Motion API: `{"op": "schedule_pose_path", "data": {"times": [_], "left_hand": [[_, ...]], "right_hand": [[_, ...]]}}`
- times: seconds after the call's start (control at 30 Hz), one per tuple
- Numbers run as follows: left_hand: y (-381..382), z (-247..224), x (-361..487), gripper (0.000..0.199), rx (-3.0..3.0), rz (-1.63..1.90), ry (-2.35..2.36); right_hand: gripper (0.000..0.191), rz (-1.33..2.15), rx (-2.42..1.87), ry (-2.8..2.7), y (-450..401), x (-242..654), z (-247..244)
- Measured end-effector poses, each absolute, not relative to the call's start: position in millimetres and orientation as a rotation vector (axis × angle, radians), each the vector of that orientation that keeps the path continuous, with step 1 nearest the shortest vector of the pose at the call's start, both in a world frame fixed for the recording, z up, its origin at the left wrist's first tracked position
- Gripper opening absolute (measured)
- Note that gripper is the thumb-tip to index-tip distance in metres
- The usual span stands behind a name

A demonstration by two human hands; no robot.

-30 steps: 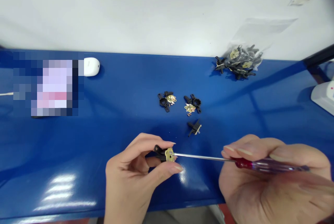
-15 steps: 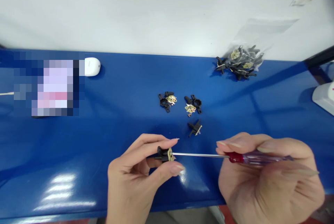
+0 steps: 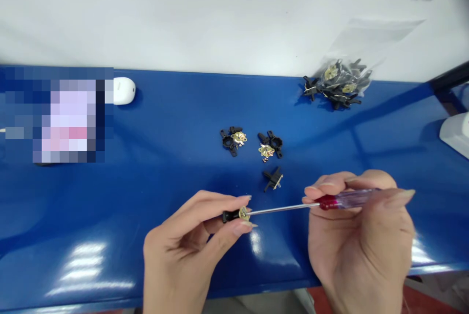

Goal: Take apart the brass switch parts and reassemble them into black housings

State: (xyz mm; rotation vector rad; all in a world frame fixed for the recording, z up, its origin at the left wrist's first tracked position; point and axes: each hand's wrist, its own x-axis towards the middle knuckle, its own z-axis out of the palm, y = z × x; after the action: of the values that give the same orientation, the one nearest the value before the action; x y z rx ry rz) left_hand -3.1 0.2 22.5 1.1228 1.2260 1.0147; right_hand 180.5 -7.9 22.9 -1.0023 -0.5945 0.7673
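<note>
On the blue counter (image 3: 164,123), in the head view, the left hand (image 3: 176,238) is pinching a small black plastic part with a brass plate (image 3: 238,215) between thumb and fingers, holding it above the counter near the front edge. The right hand (image 3: 353,226) is closing around the red and clear handle of a slim screwdriver (image 3: 286,208), and the tip is meeting the brass plate (the contact looks real, though the spot is tiny). The main risk, in my judgement, is the tip skidding off the plate under pressure and jabbing the left fingertips, which sit very close; a loosening pinch could also drop the part. Two groups of black parts with brass plates (image 3: 233,139) (image 3: 270,146) are lying ahead of the hands, with tiny screws (image 3: 264,159) beside the second. The likeliest obstacle is a third black piece (image 3: 272,179), lying just beyond the shaft. Farther back, a clear plastic bag of parts (image 3: 339,82) and a white computer mouse (image 3: 123,91) are resting on the counter, while a pixelated patch is hiding whatever lies at the left.
</note>
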Motion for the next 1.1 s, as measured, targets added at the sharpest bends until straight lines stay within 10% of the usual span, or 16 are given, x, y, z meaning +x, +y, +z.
{"op": "schedule_pose_path", "data": {"times": [0.5, 1.1], "left_hand": [[-4.6, 24.5, 5.7, 0.027, 1.189, 0.980, 1.296], [-2.0, 25.5, 5.4, 0.025, 1.117, 0.997, 1.339]], "right_hand": [[0.032, 1.390, -0.447, -0.155, 0.3, 182.8, 46.3], [0.011, 1.254, -0.448, -0.015, 7.1, 169.1, 50.2]]}}
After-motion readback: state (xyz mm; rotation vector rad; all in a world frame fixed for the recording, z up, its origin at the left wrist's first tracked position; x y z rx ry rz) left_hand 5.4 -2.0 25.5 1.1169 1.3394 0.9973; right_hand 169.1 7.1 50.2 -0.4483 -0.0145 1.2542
